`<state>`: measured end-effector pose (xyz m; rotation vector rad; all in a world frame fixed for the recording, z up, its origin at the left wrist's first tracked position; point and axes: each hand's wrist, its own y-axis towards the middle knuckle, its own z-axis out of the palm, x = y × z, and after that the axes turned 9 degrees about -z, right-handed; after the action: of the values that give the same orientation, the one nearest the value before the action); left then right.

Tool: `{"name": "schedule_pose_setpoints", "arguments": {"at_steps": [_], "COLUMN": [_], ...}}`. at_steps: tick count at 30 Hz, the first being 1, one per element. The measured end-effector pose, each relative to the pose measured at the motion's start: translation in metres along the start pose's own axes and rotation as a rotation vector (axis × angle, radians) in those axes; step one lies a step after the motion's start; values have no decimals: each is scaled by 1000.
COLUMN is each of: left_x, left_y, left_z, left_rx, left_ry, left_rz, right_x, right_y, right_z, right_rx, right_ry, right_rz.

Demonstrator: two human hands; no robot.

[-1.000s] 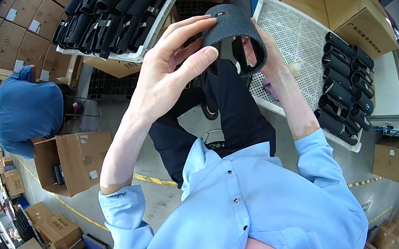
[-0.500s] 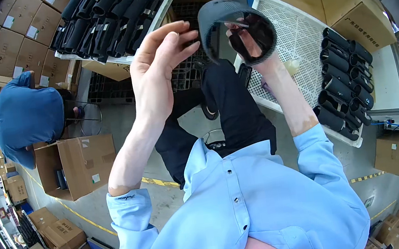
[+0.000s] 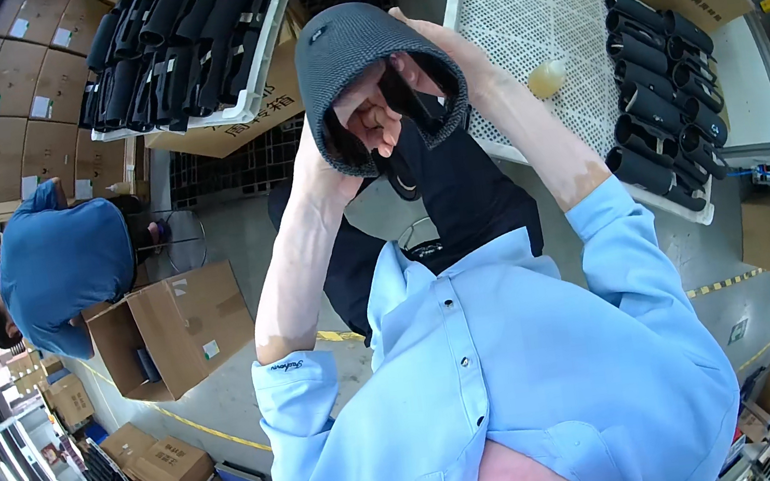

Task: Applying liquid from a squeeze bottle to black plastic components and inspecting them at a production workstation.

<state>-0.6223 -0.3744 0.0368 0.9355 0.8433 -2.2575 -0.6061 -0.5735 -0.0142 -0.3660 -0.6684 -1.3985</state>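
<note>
Raised before my chest is a hollow, dark grey tube-shaped shell (image 3: 368, 36) with a mesh-textured outside and a glossy dark inside. Its open end tilts toward me. My left hand (image 3: 329, 172) supports the left side from below, and its curled fingers show inside the opening. Around the right side my right hand (image 3: 460, 53) is closed, with fingertips partly hidden by the wall. Similar dark shells (image 3: 655, 112) lie in rows on the white perforated tray (image 3: 510, 5) at the right. A pale yellowish rounded object (image 3: 547, 79) sits on that tray.
At the upper left, another white tray (image 3: 260, 87) carries many dark shells (image 3: 181, 19) over a cardboard box (image 3: 230, 136). A person in a blue shirt (image 3: 66, 258) bends near an open carton (image 3: 188, 330). Stacked cartons (image 3: 43, 81) line the far left; more stand upper right.
The shell has shifted left and its opening now tilts toward me. My left hand, earlier apart from it with fingers spread, now holds it. My view has shifted slightly.
</note>
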Motion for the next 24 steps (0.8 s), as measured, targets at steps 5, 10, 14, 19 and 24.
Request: {"name": "schedule_pose_setpoints", "arguments": {"at_steps": [5,10,14,19,24], "left_x": [12,26,33,33,32], "left_y": [11,7,6,7,7], "left_z": [-2,-2,-6,-1,-10], "left_rx": [12,-18,50,20,113], "left_ry": [-37,-68,-80,-97,-135], "left_rz": [57,-5,45,36,-17], "right_x": [0,-16,-13,-14,-18], "right_y": [-10,-15,-19,-21,-18], "right_z": [-19,-27,-24,-22,-29], "right_rx": [248,59,145,63,87], "right_ry": [76,40,35,10,79], "right_rz": [37,24,9,4,23]}}
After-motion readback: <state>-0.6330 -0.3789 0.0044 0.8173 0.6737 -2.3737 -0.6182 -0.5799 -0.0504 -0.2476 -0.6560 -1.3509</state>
